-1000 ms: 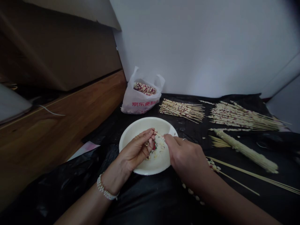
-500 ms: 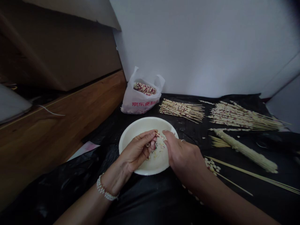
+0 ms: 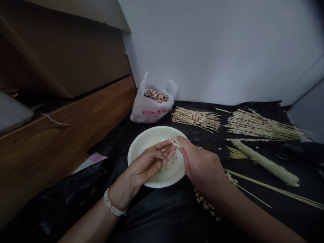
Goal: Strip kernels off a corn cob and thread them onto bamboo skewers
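Observation:
Over the white bowl, my left hand is turned palm up with its fingers loosely curved. Several loose corn kernels lie in it. Its fingertips are close to a skewer threaded with cream and dark red kernels; whether they touch it is unclear. My right hand is closed, with thumb and index finger pinching that skewer at the bowl's right side. Its other fingers are hidden behind the back of the hand. Small bits and kernels lie at the bottom of the bowl.
A plastic bag holding speckled corn cobs stands behind the bowl. Kernel-threaded skewers lie in piles at the back right. A stripped cob, bare skewers and loose kernels rest on black plastic sheeting. A wooden board runs along the left.
My left fingers have loosened from a pinch and spread, showing the kernels in the hand. My right hand has shifted slightly, and more threaded kernels show between the hands.

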`<state>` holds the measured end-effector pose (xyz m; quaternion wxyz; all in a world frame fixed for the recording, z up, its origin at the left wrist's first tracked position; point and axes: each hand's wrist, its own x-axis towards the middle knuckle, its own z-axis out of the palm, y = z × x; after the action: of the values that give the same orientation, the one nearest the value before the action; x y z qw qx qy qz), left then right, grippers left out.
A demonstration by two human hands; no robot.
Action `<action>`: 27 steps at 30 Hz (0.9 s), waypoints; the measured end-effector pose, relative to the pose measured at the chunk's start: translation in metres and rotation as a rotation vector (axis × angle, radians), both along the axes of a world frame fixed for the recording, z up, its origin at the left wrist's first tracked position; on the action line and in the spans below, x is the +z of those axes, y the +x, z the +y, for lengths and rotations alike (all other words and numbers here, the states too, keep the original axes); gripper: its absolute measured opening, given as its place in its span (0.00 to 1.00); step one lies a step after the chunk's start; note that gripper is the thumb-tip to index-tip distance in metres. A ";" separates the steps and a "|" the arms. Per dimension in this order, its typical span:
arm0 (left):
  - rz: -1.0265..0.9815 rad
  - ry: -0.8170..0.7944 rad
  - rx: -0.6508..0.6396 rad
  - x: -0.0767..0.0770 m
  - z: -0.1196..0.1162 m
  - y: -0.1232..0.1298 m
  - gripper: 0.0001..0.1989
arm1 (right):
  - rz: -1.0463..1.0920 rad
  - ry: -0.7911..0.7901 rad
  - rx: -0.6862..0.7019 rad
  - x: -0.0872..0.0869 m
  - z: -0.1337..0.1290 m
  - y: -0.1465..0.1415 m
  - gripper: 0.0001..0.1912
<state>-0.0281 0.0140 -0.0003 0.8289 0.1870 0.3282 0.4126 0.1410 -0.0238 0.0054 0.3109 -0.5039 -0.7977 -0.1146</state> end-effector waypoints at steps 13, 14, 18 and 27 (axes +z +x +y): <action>-0.026 -0.145 0.122 0.003 0.001 0.002 0.07 | -0.038 -0.021 -0.020 -0.003 0.000 0.001 0.19; -0.020 -0.145 0.111 0.003 0.001 0.001 0.07 | -0.036 -0.024 -0.019 -0.003 0.000 0.001 0.19; -0.055 -0.099 0.082 0.003 0.002 0.000 0.07 | -0.039 -0.010 -0.024 -0.001 0.000 0.001 0.18; -0.026 -0.127 0.120 0.004 0.002 0.002 0.10 | -0.046 0.001 -0.029 0.000 -0.001 0.000 0.17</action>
<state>-0.0262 0.0155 0.0034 0.8170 0.1087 0.3537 0.4421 0.1412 -0.0247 0.0053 0.2911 -0.5125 -0.7971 -0.1311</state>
